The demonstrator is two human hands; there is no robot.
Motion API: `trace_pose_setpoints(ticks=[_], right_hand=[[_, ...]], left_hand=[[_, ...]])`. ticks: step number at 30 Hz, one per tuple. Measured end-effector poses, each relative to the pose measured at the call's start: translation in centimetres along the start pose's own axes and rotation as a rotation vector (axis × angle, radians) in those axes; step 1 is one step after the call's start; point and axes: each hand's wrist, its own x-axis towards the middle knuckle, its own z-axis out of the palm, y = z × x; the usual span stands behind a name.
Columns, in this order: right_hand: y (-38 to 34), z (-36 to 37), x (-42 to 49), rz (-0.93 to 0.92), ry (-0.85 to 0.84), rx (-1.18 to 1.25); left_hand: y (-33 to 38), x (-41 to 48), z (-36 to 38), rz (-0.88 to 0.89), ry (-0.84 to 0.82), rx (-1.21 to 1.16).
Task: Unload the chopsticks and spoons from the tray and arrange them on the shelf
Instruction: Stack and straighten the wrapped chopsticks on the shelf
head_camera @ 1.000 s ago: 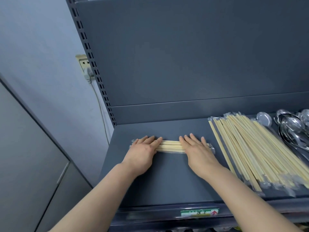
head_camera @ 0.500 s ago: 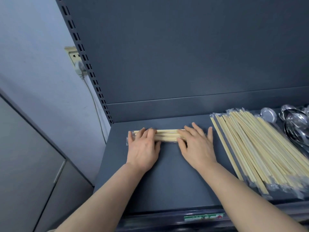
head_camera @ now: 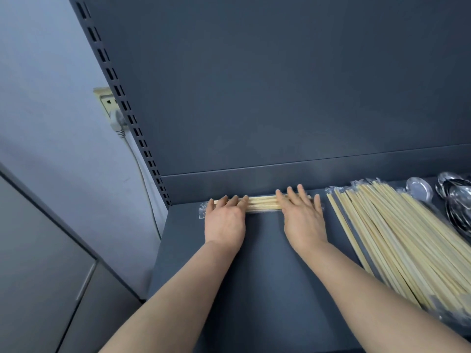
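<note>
On the left half of a dark blue-grey metal shelf (head_camera: 267,263), both hands lie flat on one small lot of chopsticks.

- Back panel (head_camera: 280,85): the same dark metal, rising behind the shelf, with a low ledge along its foot.
- Wall (head_camera: 51,98): pale, to the left of the unit.
- Cabinet (head_camera: 38,250): grey, at lower left, below the wall.
- Slotted upright (head_camera: 122,105): runs up the left edge of the back panel, with paired slots along its length.
- Large heap of chopsticks (head_camera: 397,240): pale wood in clear wrappers, on the right part of the shelf, lying front to back and fanned a little.
- Right hand (head_camera: 303,220): palm down, fingers straight and slightly spread, fingertips resting on the right end of the small bundle.
- Left hand (head_camera: 224,222): palm down, fingers straight and close together, fingertips resting on the left end of the same bundle.
- Small bundle of chopsticks (head_camera: 262,207): pale wood, lying crosswise near the rear of the shelf, parallel to the ledge and just in front of it; its middle shows between the two hands, and a clear wrapper end sticks out past the left hand. It lies apart from the large heap.
- Spoons (head_camera: 456,197): shiny metal, piled at the far right beyond the heap, partly cut by the frame edge.
- Socket (head_camera: 105,100): cream, on the wall beside the upright.
- Plug (head_camera: 116,122): grey, seated in the socket, its cable (head_camera: 145,179) hanging down behind the shelf.
</note>
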Motion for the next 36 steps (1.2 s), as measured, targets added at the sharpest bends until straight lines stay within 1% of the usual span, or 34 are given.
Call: trace_pose_setpoints(ticks=[2,5,7,9,10,14,18,21,24,27,29,31,33,36], right_hand=[[0.3,0.2,0.0,-0.006,0.007,0.04],[0.5,0.1,-0.4,-0.029,-0.019,0.096],[0.5,-0.1,-0.9,0.049,0.002,0.117],[0.6,-0.2,-1.1,0.128,-0.031,0.108],[0.6,-0.2,-1.2,0.135,-0.047,0.109],[0.5,0.0,-1.2,0.085,-0.026,0.148],[0.5,-0.1,-1.3,0.026,-0.038,0.147],[0.7,-0.6,-1.8,-0.036,-0.021,0.103],[1.0,-1.6,-2.2,-0.113,-0.022,0.08],[2.5,-3.6,-2.8,-0.131,0.008,0.035],[4.1,-5.0,-3.6,-0.115,0.009,0.003],[5.5,-5.9,-4.6,-0.104,0.009,0.017],[7.4,-6.7,-5.8,-0.101,0.024,0.014],[10.7,-8.2,-7.3,-0.056,0.045,-0.026]], left_hand=[[0.0,-0.2,0.1,0.015,-0.006,0.007],[-0.3,-1.2,0.7,0.039,0.037,-0.006],[-0.6,-1.6,1.1,0.019,0.037,-0.026],[-0.7,-1.8,1.1,-0.024,0.008,-0.064],[-0.8,-1.9,1.0,-0.037,-0.005,-0.083],[-0.9,-1.8,0.4,-0.031,0.003,-0.044],[-0.5,-1.4,0.0,-0.017,-0.059,-0.001],[0.1,-1.3,-0.2,0.02,0.014,0.046],[1.2,-1.7,-0.6,0.043,0.011,0.039],[3.1,-1.9,-1.1,0.043,0.054,-0.024],[4.8,-2.0,-1.3,0.097,0.113,-0.088],[6.7,-2.1,-1.3,0.147,0.135,-0.179],[9.3,-2.0,-1.4,0.15,0.091,-0.285],[13.2,-1.8,-1.4,0.085,-0.07,-0.47]])
